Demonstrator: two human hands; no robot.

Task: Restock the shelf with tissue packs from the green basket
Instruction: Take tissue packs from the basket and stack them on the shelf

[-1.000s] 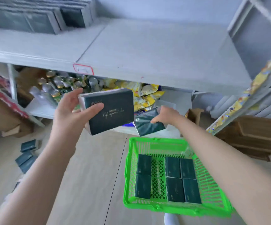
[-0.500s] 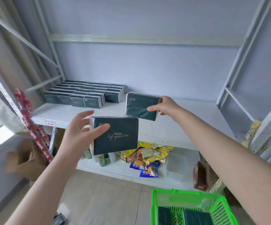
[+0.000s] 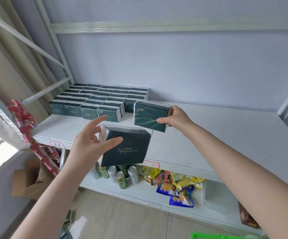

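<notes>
right grip [image 3: 177, 118] pinches the right end of a dark green plastic-wrapped tissue pack [image 3: 150, 116], thumb on the front face, fingers behind. An end hold leaves the long bottom edge free to land first. The pack is upright over the white shelf board [image 3: 226, 135], label toward me, just right of the block of matching dark green packs [image 3: 101, 99] that stands in rows at the back left. It looks clear of the board, but I can't tell the gap for sure.

left grip [image 3: 89, 144] holds a second dark green tissue pack [image 3: 126, 147]: thumb across the front, other fingers behind its left end, index finger sticking up free. That one is lower and nearer me, in front of the shelf edge, top tilted away. My guess is it's parked as next in line.

green plastic basket [image 3: 208, 236]: only a rim corner shows at the bottom, contents out of view.

My read: the current step is seating the right pack at the end of the front row, label out to match. It needs squaring against its neighbour. Risk: a soft pack held by one end may topple or nudge the row.
</notes>
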